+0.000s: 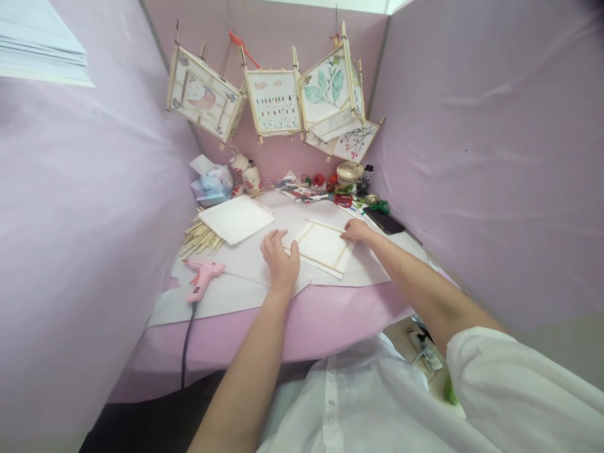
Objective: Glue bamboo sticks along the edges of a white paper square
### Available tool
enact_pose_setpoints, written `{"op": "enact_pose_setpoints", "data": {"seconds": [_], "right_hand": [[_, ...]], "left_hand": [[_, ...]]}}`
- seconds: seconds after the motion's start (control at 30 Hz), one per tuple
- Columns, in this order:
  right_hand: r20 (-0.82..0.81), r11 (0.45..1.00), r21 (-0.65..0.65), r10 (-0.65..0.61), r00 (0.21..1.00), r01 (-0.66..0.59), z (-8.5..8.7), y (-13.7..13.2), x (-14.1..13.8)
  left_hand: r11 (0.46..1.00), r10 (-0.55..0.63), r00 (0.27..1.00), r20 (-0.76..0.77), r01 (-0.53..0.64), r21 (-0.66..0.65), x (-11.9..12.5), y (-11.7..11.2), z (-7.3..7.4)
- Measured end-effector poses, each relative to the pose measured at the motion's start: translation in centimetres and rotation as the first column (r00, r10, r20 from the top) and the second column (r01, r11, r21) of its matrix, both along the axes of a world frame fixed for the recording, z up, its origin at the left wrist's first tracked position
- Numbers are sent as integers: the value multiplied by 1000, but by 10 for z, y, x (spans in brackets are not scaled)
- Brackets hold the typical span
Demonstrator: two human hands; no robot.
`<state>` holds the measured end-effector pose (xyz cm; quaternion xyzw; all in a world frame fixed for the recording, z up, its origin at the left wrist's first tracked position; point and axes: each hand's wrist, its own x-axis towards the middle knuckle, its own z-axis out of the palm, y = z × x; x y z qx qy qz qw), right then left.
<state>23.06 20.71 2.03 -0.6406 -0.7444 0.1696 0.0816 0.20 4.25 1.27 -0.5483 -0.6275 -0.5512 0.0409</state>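
A square frame of thin wooden sticks (319,260) lies on the table with a sheet of white paper (321,243) within it. At the frame's left corner is my left hand (280,259), its fingers spread and curved with nothing seen between them. My right hand (357,230) has its thumb and fingers closed on the stick along the frame's right side. A pink glue gun (206,277) lies to the left of my left hand. Behind it are a stack of white paper squares (236,219) and a bundle of wooden sticks (201,238).
Stick-and-paper lanterns (274,104) with painted pictures hang at the back. Along the back edge stand a tissue pack (212,184), a bottle (251,177) and a lidded tub (350,173). Red scissors (343,201) and a black phone (384,220) lie at the right.
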Motion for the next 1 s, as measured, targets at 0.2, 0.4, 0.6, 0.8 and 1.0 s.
{"op": "enact_pose_setpoints", "data": {"seconds": [0.2,0.4,0.6,0.8,1.0], "right_hand": [[-88,998,-62,5,996,-11,23,-8,-9],[-243,962,251,-47,969,109,98,-11,5],[-156,764,645,106,982,20,131,-53,-26],[-59,847,429,372,926,-313,40,-125,-94],[-180,883,434,280,943,-179,-7,-118,-52]], "left_hand": [[1000,-1,999,38,0,4,-2,1,1],[1000,10,995,98,-7,-27,-4,0,2],[993,21,986,163,-1,-121,-1,0,2],[956,73,978,196,-13,-292,-6,6,-7],[897,35,995,97,11,-443,0,7,-11]]}}
